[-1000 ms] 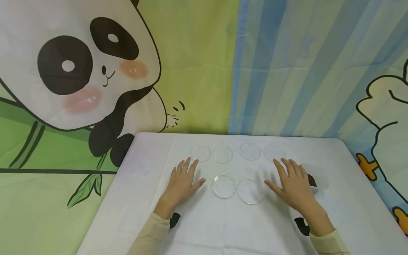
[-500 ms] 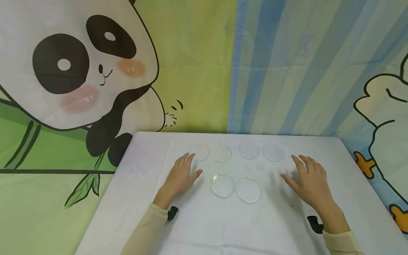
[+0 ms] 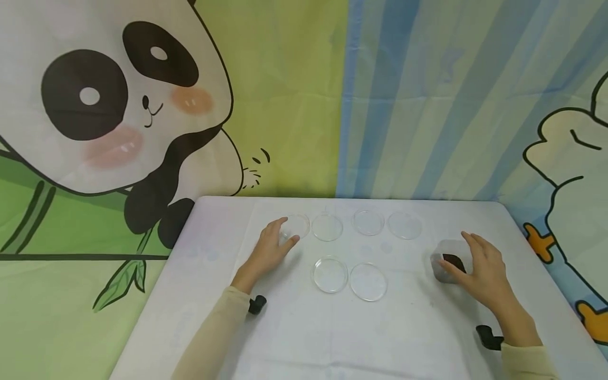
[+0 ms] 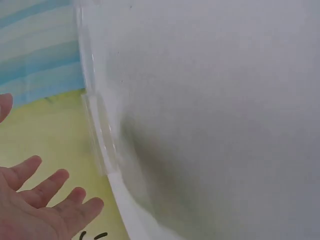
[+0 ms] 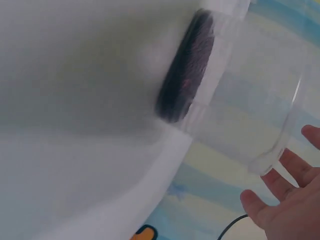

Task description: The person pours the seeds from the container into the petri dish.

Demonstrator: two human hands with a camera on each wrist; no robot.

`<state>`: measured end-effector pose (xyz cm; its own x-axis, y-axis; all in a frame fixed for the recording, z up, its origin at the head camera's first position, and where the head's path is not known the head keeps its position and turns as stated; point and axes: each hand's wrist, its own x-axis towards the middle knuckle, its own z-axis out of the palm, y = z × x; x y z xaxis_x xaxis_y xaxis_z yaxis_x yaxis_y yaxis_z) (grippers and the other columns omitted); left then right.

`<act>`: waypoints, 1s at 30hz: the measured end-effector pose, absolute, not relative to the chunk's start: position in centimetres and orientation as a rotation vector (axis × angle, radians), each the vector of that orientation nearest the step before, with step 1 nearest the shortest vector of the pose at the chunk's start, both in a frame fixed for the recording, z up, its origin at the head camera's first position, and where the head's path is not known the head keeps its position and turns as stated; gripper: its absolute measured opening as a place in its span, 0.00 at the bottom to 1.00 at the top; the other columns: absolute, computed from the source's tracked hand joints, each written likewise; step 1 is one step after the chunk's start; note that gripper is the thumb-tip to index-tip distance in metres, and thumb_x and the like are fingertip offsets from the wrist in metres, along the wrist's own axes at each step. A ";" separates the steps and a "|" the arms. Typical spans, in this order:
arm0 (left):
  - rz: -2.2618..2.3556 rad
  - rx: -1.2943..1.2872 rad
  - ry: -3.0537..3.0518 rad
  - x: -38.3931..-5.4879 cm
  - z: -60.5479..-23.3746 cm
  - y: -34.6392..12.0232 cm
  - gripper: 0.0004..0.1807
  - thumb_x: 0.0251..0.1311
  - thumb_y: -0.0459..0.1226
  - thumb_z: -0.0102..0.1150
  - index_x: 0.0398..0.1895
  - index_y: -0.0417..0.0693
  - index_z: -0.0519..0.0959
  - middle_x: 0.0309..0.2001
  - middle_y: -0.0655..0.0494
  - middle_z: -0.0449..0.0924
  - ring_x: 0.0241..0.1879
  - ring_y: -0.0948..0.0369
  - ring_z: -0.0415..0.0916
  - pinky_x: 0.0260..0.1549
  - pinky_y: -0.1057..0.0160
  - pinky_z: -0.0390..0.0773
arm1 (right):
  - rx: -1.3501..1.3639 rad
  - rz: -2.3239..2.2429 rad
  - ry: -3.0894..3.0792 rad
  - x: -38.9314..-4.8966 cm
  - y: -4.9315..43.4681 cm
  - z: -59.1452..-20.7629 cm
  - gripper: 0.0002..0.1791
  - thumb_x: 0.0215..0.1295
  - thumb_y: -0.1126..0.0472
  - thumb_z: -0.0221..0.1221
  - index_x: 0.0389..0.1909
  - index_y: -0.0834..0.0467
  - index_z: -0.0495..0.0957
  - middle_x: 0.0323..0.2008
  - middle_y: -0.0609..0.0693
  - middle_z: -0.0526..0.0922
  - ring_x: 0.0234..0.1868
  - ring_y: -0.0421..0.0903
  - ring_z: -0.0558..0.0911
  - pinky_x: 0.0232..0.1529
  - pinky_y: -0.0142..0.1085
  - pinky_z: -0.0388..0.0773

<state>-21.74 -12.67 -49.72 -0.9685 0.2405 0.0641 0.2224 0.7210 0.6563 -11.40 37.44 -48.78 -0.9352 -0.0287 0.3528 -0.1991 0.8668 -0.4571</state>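
Note:
My left hand reaches beside a round clear dish in the back row, fingertips overlapping its left edge. The left wrist view shows its fingers spread, with a clear rim beyond them. On the right, my right hand is beside a clear cylindrical container with a dark mass at its base. From the right wrist, its fingers are right at the rim of this clear container; the dark mass sits low, near the table.
Other clear dishes stand in the back row, such as one dish and another dish. Nearer are two more, a left dish and a right dish. The white table meets a printed cloth backdrop.
My right hand has moved right, away from the dishes, and the container beside it now shows. My left hand has moved slightly up toward the back-left dish, its fingers closer together.

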 end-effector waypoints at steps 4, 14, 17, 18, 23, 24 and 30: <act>1.145 0.340 2.864 -22.8 -50.0 -12.9 0.41 0.68 0.55 0.59 0.76 0.44 0.58 0.73 0.40 0.58 0.72 0.43 0.54 0.68 0.43 0.58 | 0.145 0.857 -2.740 -11.2 38.4 -49.3 0.55 0.56 0.52 0.73 0.76 0.67 0.52 0.70 0.76 0.53 0.69 0.79 0.49 0.62 0.76 0.42; 1.068 0.317 2.847 -25.9 -50.7 -13.5 0.47 0.64 0.56 0.63 0.76 0.40 0.56 0.74 0.39 0.56 0.74 0.43 0.49 0.71 0.45 0.52 | 0.074 1.031 -2.836 -11.2 39.7 -49.7 0.60 0.59 0.50 0.72 0.79 0.64 0.42 0.71 0.78 0.49 0.68 0.79 0.51 0.57 0.77 0.50; 1.026 0.326 2.841 -26.6 -50.8 -13.7 0.47 0.63 0.56 0.64 0.76 0.41 0.56 0.75 0.39 0.55 0.75 0.42 0.46 0.71 0.44 0.48 | 0.057 1.057 -2.855 -11.3 39.8 -49.7 0.61 0.58 0.49 0.73 0.79 0.65 0.41 0.71 0.78 0.48 0.68 0.79 0.52 0.56 0.77 0.51; 0.995 0.329 2.843 -26.7 -50.8 -13.7 0.48 0.63 0.56 0.64 0.76 0.41 0.56 0.75 0.39 0.54 0.75 0.40 0.45 0.71 0.42 0.47 | 0.049 1.057 -2.863 -11.4 39.9 -49.7 0.62 0.58 0.49 0.73 0.79 0.65 0.40 0.71 0.78 0.48 0.67 0.79 0.52 0.55 0.78 0.52; 0.826 0.285 2.840 -26.9 -50.9 -14.0 0.50 0.60 0.61 0.63 0.77 0.45 0.57 0.76 0.36 0.50 0.75 0.35 0.39 0.67 0.30 0.40 | 0.015 1.084 -2.911 -11.6 40.0 -49.7 0.64 0.57 0.47 0.72 0.79 0.65 0.38 0.72 0.78 0.47 0.67 0.79 0.53 0.53 0.78 0.55; 0.807 0.273 2.834 -26.9 -50.9 -14.1 0.51 0.59 0.63 0.63 0.78 0.46 0.57 0.76 0.36 0.50 0.75 0.35 0.38 0.66 0.28 0.39 | 0.007 1.086 -2.923 -11.6 40.1 -49.6 0.64 0.57 0.46 0.72 0.79 0.64 0.37 0.72 0.78 0.48 0.67 0.80 0.53 0.52 0.78 0.55; 0.768 0.254 2.808 -27.0 -51.3 -14.4 0.54 0.57 0.67 0.61 0.79 0.49 0.56 0.77 0.37 0.48 0.76 0.36 0.36 0.62 0.23 0.35 | -0.011 1.147 -2.986 -11.6 40.4 -49.3 0.67 0.57 0.44 0.72 0.79 0.61 0.32 0.72 0.77 0.51 0.68 0.79 0.53 0.51 0.78 0.56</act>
<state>-26.95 -14.35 -51.29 -0.9611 0.2225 -0.1638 0.1082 0.8487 0.5177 -11.64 40.35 -49.35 -0.9983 -0.0140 -0.0557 0.0269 0.7431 -0.6686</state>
